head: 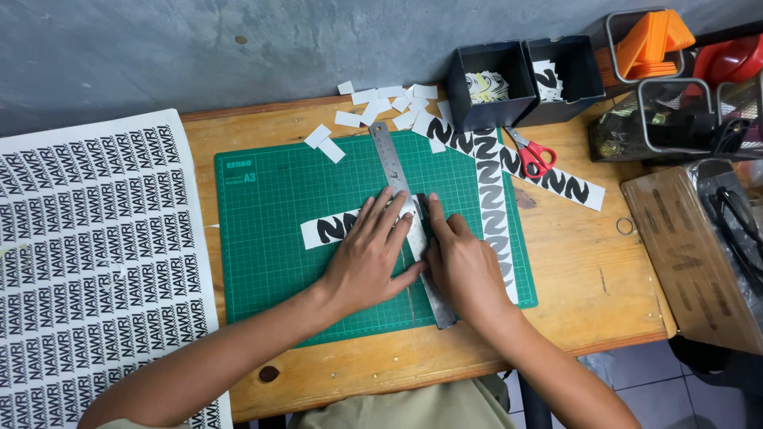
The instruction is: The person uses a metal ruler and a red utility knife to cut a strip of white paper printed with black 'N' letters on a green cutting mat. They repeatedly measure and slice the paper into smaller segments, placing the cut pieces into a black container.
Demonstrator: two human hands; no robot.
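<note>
The left hand point(369, 258) lies flat, fingers spread, pressing a steel ruler point(407, 214) onto a printed paper strip point(330, 229) on the green cutting mat point(262, 238). The right hand point(461, 266) rests against the ruler's right edge, fingers together; whether they pinch a blade cannot be told. Farther back on the bench point(580, 262) lie red scissors point(534, 155) and white paper scraps point(389, 103).

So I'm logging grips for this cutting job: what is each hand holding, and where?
The left hand presses flat on the metal ruler near its middle. The right hand lies against its right edge; any tool in it is hidden.
</note>
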